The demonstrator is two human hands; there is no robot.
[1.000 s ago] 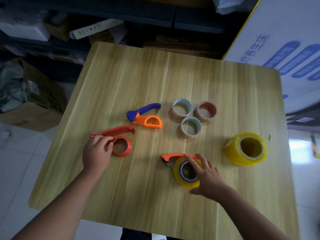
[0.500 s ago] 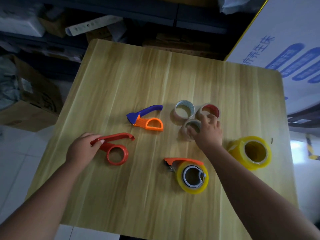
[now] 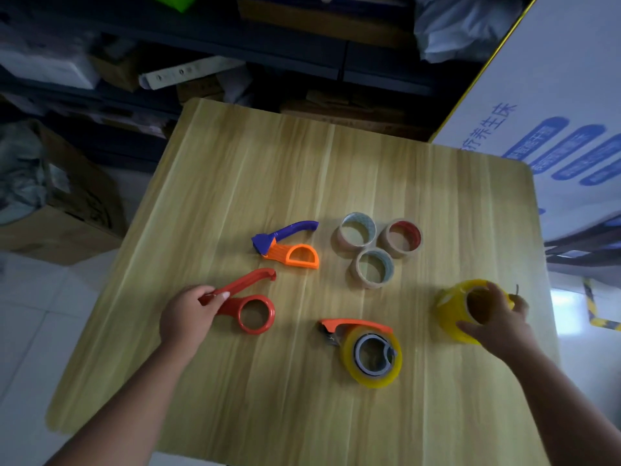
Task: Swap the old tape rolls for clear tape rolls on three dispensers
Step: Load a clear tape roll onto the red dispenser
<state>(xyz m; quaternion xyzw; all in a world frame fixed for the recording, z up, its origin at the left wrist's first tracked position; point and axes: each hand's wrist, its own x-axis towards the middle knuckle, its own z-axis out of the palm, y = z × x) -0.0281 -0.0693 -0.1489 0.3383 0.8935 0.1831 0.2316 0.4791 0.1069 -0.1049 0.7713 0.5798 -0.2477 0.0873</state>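
left hand [image 3: 188, 316]: gripping red dispenser [image 3: 250, 306] handle on surface [image 3: 302, 169] | right hand [image 3: 495, 322]: clasping yellow tape roll [image 3: 452, 312] near right edge | three small rolls [image 3: 371, 265]: mid-surface

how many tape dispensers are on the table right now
3. A blue-and-orange plastic dispenser lies mid-table, a red ring-shaped dispenser sits under the left hand, and an orange dispenser carrying a yellowish roll lies nearest the camera.

Dim, cool light; the pale wood-grain tabletop [image 3: 336, 183] is the brightest area, with soft shadows beneath the objects. Dark shelving behind is murky. Wide-angle bending at edges; slight motion blur throughout.
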